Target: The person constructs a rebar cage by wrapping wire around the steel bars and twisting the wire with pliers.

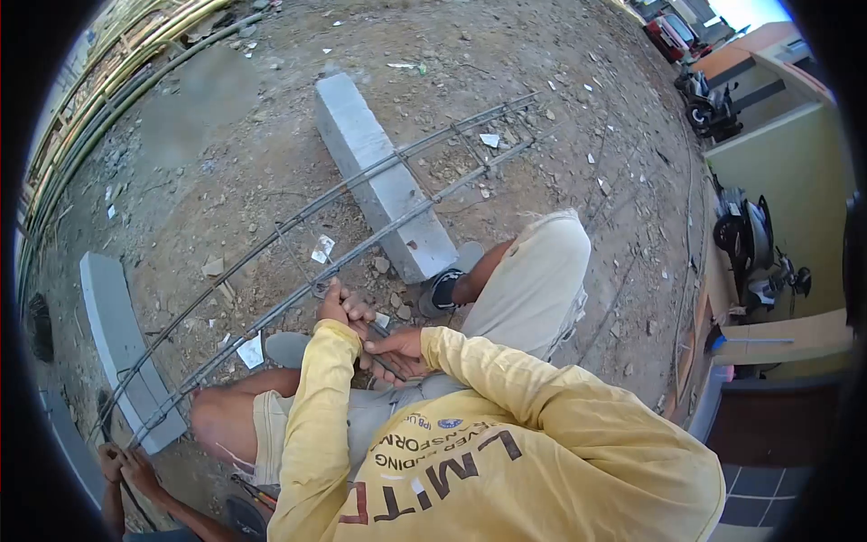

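Observation:
My left hand [345, 303] is closed at the near bar of a long steel rebar frame [379, 215], right by a tied joint. What its fingers grip is hidden. Just below it, my right hand [397, 352] is closed around a dark rod-like handle [388, 365], whose far end disappears between the hands. The rebar frame has two long visible bars joined by thin cross ties. It rests across a grey concrete block [375, 172] beyond my hands and another block [125, 339] to the left.
At lower left, another person's hands [126, 465] are at the frame's end. Bamboo poles [135, 63] line the upper left. White shards [251, 352] and stones litter the dirt. Motorbikes [754, 239] stand by a building at right, and pliers-like handles [256, 490] lie beside my leg.

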A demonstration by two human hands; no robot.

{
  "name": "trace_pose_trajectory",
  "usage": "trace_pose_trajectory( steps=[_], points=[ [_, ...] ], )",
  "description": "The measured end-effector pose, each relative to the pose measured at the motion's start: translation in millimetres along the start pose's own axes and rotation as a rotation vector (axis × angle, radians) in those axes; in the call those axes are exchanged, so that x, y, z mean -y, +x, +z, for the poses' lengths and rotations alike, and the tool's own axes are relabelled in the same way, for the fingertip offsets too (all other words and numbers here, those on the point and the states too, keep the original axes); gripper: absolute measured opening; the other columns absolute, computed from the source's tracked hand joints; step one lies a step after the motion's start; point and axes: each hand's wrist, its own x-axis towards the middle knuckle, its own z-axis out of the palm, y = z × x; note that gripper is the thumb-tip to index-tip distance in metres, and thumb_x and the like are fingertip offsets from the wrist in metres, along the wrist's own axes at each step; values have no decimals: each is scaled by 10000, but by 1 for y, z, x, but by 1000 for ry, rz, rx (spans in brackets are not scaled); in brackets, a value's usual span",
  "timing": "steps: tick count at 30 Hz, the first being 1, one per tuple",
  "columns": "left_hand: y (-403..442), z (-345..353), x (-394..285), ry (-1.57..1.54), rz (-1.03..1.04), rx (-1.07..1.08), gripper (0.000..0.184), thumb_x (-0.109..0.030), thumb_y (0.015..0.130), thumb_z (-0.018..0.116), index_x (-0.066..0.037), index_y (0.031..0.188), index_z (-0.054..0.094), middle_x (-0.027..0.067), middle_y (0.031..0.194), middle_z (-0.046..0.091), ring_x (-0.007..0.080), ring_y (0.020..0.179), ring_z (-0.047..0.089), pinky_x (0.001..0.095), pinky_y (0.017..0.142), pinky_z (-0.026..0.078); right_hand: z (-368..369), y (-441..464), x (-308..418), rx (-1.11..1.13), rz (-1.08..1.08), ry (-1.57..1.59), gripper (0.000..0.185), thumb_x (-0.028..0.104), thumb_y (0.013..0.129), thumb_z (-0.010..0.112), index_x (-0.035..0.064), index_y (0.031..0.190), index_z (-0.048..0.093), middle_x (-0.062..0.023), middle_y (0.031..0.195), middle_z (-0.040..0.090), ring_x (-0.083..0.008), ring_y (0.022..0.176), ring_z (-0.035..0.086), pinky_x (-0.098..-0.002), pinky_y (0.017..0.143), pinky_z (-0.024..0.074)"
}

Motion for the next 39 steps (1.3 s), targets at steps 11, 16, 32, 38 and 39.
trace_pose_trajectory(
  steps=[11,16,32,38,39],
  points=[
    [16,18,16,311,236,-337,334,-431,957,458,-162,764,414,-24,523,348,132,414,367,313,399,361,42,-4,-16,-1251,-313,-1178,392,174,800,576,39,1160,500,-214,1099,567,-386,1072,567,-471,906,456],
    [34,-10,3,383,244,-252,387,-461,939,483,-167,706,385,-35,533,306,136,443,350,340,438,365,9,16,-14,-1061,-310,-1268,357,196,809,587,46,1128,535,-204,993,642,-378,965,628,-480,815,497],
    [6,-11,-11,595,100,-435,413,-494,903,532,-159,704,395,-15,533,345,172,445,369,383,435,413,10,13,-25,-429,-273,-544,508,365,729,738,50,1093,578,-124,882,667,-255,777,666,-395,680,544],
    [18,13,4,787,85,-599,486,-555,889,526,-167,653,354,2,484,337,187,414,389,409,413,398,4,81,-42,-1113,-424,-722,474,341,797,637,-23,1093,575,-222,1025,652,-348,979,635,-412,818,518],
    [17,12,1,759,82,-560,468,-554,878,543,-160,677,389,6,525,391,192,454,433,403,431,417,1,89,-42,-1128,-441,-726,468,374,824,623,-30,1058,597,-218,992,660,-346,940,647,-411,788,528]
  ],
)
